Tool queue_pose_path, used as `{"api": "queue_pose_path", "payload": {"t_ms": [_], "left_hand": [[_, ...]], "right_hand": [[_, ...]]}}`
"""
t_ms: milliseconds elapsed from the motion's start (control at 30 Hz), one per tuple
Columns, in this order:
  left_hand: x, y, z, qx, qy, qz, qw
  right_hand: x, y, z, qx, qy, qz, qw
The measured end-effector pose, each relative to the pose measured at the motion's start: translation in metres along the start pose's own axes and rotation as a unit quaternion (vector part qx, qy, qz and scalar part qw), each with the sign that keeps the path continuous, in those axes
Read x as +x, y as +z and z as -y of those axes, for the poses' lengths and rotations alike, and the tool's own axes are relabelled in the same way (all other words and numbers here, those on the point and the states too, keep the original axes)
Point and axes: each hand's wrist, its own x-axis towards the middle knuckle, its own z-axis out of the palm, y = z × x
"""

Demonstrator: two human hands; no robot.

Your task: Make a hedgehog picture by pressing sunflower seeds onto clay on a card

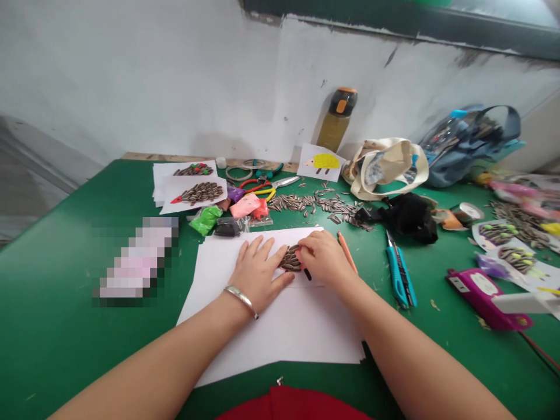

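Observation:
My left hand (258, 274), a silver bangle at its wrist, lies flat with fingers spread on a stack of white paper (262, 332). Its fingertips touch the left side of a small hedgehog shape made of striped sunflower seeds (290, 258). At the right side of the shape, my right hand (326, 256) is closed in a pinch over a patch of pink clay, which it partly covers. Whether a seed or clay is between the fingertips is hidden. A short black strip (307, 274) shows below those fingers. Beside the right hand lies an orange pen (347, 252).
Clay packets (205, 220), pliers and scissors (265, 186), and loose sunflower seeds (293, 202) lie behind the paper. Finished seed pictures (199, 194) sit at back left. To the right are a teal utility knife (400, 274) and a magenta device (485, 297). A bottle (336, 119) stands by the wall.

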Motion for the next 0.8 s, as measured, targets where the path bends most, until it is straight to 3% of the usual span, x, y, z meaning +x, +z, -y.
{"api": "queue_pose_path", "payload": {"t_ms": [200,300,467,800], "left_hand": [[0.000,0.000,0.000,-0.010,-0.001,-0.002,1.000],[0.001,-0.001,0.000,-0.013,-0.007,0.004,1.000],[0.001,-0.004,-0.002,-0.004,-0.006,0.017,1.000],[0.000,-0.004,-0.004,-0.002,-0.009,0.026,1.000]], "right_hand": [[0.000,0.003,-0.002,0.000,0.007,-0.028,1.000],[0.000,0.008,-0.005,0.012,-0.023,-0.049,0.998],[0.001,0.014,-0.003,0.017,-0.064,-0.032,0.997],[0.001,0.016,-0.005,0.027,-0.069,-0.018,0.997]]}}
